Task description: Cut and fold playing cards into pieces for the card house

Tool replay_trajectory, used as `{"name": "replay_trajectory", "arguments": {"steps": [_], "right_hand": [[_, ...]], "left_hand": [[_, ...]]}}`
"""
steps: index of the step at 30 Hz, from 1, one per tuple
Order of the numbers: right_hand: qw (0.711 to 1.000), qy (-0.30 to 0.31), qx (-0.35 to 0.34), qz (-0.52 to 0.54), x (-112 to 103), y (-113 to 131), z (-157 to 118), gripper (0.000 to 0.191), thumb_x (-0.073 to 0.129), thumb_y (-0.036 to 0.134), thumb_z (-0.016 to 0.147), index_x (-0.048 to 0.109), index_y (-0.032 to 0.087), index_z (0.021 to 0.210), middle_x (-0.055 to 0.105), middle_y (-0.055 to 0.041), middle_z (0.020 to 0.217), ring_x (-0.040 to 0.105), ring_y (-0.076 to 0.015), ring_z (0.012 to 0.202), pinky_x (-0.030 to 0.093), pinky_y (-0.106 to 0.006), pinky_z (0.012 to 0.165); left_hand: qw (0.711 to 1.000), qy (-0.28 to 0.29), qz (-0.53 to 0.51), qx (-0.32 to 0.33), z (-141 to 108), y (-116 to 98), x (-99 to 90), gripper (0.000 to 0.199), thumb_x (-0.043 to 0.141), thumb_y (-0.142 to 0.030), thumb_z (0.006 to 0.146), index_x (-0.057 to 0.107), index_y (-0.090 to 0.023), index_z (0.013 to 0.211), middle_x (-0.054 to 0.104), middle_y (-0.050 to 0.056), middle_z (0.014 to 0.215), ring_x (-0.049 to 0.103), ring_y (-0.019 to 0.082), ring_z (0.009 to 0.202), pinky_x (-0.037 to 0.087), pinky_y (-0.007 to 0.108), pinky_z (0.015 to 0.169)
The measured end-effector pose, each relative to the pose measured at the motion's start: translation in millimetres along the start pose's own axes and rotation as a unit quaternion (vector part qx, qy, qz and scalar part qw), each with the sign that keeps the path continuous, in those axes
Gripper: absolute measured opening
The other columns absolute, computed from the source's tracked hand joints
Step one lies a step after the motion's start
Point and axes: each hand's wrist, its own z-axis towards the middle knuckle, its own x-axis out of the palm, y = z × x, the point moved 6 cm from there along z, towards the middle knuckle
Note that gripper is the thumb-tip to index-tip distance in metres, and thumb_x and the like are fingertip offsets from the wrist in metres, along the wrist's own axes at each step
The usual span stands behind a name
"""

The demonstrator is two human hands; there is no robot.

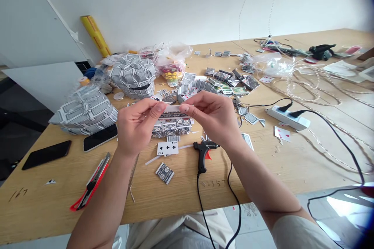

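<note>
Between my two hands, above the middle of the table, is a playing card [173, 111] seen nearly edge-on. My left hand [140, 124] pinches its left end with thumb and fingers, and my right hand [212, 116] pinches its right end. Just beneath the card lies a block of patterned folded cards [172, 127]. A three of clubs card [167, 148] rests nearer to me, with a patterned card piece [164, 173] below it. The black glue gun [202, 156] with a red trigger lies under my right wrist.
Two woven card shapes [133, 76] stand at the left, near two phones [46, 155]. A red utility knife [91, 182] lies by my left forearm. Card boxes [233, 78] lie behind; a power strip [288, 118] with cables is at the right.
</note>
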Motion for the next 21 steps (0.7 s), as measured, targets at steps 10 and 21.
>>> {"name": "replay_trajectory", "arguments": {"steps": [10,21], "right_hand": [[1.0,0.006,-0.014,0.009,2.1,0.9,-1.1,0.028,0.095,0.044,0.083,0.081,0.022,0.092,0.082,-0.0019,0.088,0.076,-0.0156,0.077,0.063,-0.028,0.066],[0.999,-0.029,-0.022,-0.034,0.3,-3.0,-1.3,0.022,0.091,0.04,0.087,0.084,0.022,0.099,0.077,-0.0012,0.082,0.064,-0.0127,0.066,0.052,-0.029,0.059]], "left_hand": [[1.0,-0.01,-0.015,-0.023,1.9,3.1,-3.6,0.042,0.072,-0.045,0.103,0.076,-0.022,0.068,0.047,-0.002,0.057,0.038,0.011,0.056,0.028,0.03,0.051],[0.998,0.0,-0.058,-0.004,0.8,2.3,4.3,0.023,0.078,-0.039,0.099,0.079,-0.022,0.114,0.079,0.006,0.107,0.071,0.015,0.084,0.056,0.025,0.068]]}}
